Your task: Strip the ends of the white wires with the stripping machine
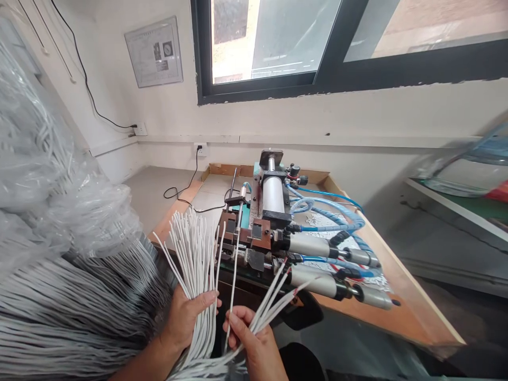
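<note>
A thick bundle of white cables (194, 259) fans upward from my left hand (186, 312), whose fingers are closed round it. My right hand (252, 336) pinches a single white cable (235, 270) between thumb and fingers; its upper end reaches into the jaws of a pneumatic machine (256, 235). Several more cables (273, 301) lie across the same hand and point right, with reddish tips showing at some ends. One cable stands a little apart at the bundle's right side, near the machine's jaws. The lower ends of the cables run out of view below my hands.
Large stacks of grey-white cables (79, 312), partly under clear plastic wrap (59, 159), fill the left side. The machine sits in a wooden-edged tray (400, 280) with blue air hoses (329, 203) and white scraps. A shelf (456, 206) with a large clear bottle is at right.
</note>
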The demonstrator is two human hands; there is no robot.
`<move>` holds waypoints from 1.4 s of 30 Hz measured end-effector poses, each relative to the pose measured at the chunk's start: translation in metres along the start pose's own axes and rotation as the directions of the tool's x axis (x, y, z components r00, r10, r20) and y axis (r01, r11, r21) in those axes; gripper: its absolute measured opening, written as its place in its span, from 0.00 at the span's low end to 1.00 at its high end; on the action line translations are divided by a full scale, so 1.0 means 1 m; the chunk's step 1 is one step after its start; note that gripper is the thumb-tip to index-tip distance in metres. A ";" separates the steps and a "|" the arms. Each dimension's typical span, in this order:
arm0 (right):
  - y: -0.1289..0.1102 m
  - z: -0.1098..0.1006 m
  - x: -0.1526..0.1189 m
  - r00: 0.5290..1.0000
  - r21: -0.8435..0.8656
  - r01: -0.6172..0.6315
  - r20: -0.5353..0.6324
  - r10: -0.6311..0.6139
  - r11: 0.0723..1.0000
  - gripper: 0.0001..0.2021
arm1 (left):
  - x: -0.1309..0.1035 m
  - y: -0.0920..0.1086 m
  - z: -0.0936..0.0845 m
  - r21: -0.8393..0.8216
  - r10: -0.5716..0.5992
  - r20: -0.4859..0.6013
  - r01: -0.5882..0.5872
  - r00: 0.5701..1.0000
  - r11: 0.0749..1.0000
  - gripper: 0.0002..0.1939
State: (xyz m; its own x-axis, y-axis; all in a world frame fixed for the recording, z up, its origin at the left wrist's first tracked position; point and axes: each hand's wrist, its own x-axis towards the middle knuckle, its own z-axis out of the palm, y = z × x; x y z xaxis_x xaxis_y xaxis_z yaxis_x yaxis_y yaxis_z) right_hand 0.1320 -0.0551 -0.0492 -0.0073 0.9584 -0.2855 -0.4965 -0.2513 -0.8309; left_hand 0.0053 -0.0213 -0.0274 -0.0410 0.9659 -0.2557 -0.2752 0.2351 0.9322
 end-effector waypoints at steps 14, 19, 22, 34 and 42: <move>0.012 -0.013 -0.004 0.997 -0.051 -0.077 0.028 0.078 0.996 0.18 | -0.003 0.003 0.006 0.005 0.001 -0.016 -0.001 1.000 1.000 0.09; 0.016 -0.016 -0.001 0.996 -0.057 -0.069 0.057 0.072 0.996 0.17 | -0.001 0.000 0.004 -0.005 -0.001 -0.024 0.001 1.000 1.000 0.10; 0.014 -0.017 0.000 0.995 -0.088 -0.073 0.059 0.079 0.993 0.17 | -0.001 -0.002 0.002 -0.009 0.001 -0.019 -0.001 1.000 1.000 0.10; 0.072 -0.043 0.025 0.996 -0.656 -0.012 -0.072 -0.046 0.755 0.11 | -0.004 0.001 0.004 0.019 0.052 0.036 -0.052 0.998 0.998 0.10; -0.024 -0.004 0.043 0.958 -0.309 0.281 0.139 -0.250 0.909 0.15 | -0.001 0.004 0.009 0.059 0.083 0.104 -0.089 0.991 0.994 0.11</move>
State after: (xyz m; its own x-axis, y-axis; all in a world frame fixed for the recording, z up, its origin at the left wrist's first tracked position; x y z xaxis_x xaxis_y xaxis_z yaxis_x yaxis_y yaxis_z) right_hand 0.1472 -0.0088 -0.0430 -0.0034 1.0000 0.0000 -0.1849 -0.0007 -0.9828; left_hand 0.0128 -0.0201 -0.0216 0.0366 0.9881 -0.1495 -0.2133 0.1539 0.9648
